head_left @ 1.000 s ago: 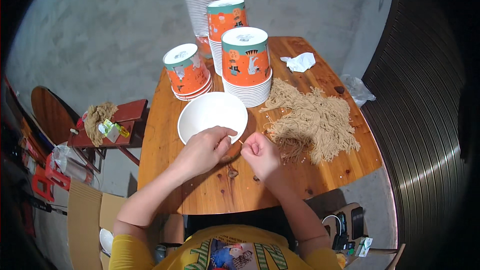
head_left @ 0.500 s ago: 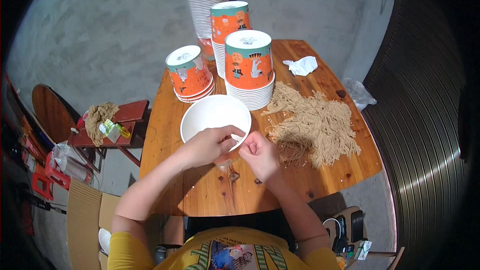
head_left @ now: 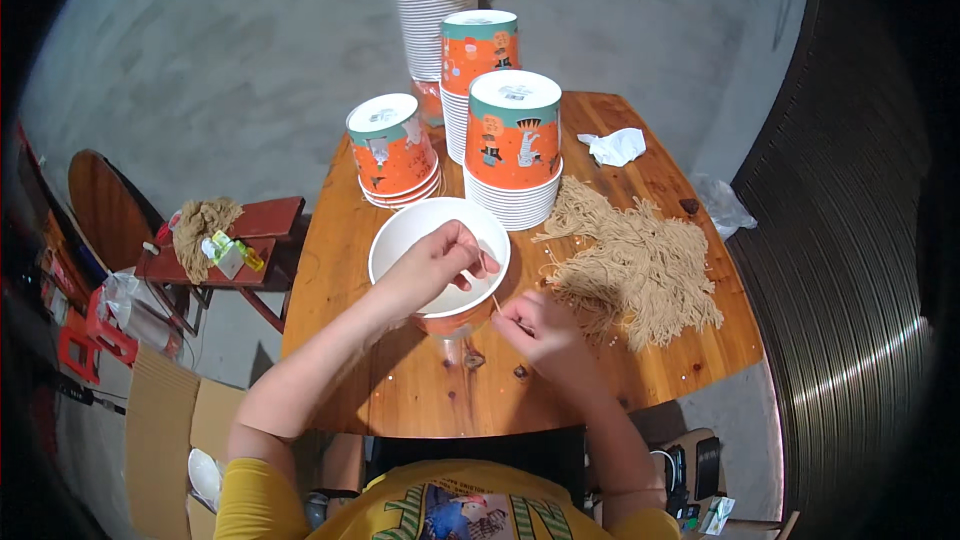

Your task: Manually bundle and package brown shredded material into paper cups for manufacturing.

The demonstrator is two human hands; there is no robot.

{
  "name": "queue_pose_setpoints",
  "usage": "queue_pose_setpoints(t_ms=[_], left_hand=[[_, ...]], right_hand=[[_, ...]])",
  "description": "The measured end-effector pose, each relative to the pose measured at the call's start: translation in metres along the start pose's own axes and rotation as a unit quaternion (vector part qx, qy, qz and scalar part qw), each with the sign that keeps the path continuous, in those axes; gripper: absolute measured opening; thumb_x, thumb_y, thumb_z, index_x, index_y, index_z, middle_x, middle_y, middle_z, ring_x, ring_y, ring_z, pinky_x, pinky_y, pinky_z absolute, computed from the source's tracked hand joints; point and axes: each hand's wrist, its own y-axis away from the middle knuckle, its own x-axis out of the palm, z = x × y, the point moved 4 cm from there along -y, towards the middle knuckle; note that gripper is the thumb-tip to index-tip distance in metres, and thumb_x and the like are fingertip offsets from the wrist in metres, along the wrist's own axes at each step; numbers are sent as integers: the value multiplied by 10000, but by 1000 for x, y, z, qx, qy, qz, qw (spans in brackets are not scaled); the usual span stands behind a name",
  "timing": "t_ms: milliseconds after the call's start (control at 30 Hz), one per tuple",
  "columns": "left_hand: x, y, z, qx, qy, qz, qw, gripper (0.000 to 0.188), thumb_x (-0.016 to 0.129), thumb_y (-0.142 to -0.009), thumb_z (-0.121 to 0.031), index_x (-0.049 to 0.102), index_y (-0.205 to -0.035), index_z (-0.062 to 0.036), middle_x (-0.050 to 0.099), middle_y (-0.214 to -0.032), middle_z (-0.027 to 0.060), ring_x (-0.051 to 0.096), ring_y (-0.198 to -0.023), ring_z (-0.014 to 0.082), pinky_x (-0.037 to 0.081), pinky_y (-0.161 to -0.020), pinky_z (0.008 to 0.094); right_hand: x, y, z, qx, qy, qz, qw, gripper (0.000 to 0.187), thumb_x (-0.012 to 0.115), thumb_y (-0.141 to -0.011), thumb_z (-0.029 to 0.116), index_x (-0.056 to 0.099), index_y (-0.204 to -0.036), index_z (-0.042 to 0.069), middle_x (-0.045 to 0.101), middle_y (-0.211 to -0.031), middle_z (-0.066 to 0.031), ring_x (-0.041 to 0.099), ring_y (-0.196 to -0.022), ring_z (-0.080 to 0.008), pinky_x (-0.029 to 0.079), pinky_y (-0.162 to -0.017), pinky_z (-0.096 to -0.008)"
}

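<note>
The open white bucket [head_left: 400,228] stood mouth up on the wooden desk [head_left: 345,385], its orange lower side just showing beneath the near rim. The left hand [head_left: 440,262] was over the bucket's mouth, fingers curled and thumb drawn toward them; whether it had hold of anything could not fairly be told, as the fingertips were small and partly hidden. The right hand [head_left: 545,330], slightly blurred, was just outside the bucket's right rim, fingers mostly folded, pinching a thin cord [head_left: 497,306] that ran up toward that rim. To the right of the bucket lay a tangled heap of tan cords [head_left: 645,275]. Close behind the bucket stood upside-down stacks of orange-and-green buckets: a short stack [head_left: 392,145] to its back left, a taller front stack [head_left: 515,140] to its back right, and a rear stack [head_left: 480,48] beyond. Farther behind the bucket, off to the right, lay a crumpled white tissue [head_left: 614,147]. Well left of the bucket, away from the desk, was a red bench [head_left: 265,223].
</note>
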Motion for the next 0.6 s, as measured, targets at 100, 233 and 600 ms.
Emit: queue_pose_setpoints(t_ms=[100,233,600], left_hand=[[3,-2,3,-59,122,-7,991,112,485,-980,-161,510,-941,-59,621,-884,33,548,-778,80,444,-689,230],[13,-4,3,-42,30,57,997,121,533,-983,-171,539,-991,-50,545,-809,-12,495,-723,66,415,-669,200],[14,-5,15,-57,41,78,994,106,550,-966,-124,592,-1007,-36,577,-868,-21,501,-777,53,431,-711,215]], right_hand=[[-2,-2,12,74,-48,123,988,93,638,-891,116,637,-874,24,556,-738,30,475,-668,-63,394,-602,-231],[-15,-20,17,101,-158,106,976,78,644,-888,108,649,-876,31,538,-746,36,468,-674,-42,382,-601,-219],[-20,-62,21,102,-139,196,965,170,661,-864,178,624,-851,13,606,-762,-35,543,-663,-108,442,-594,-273]])
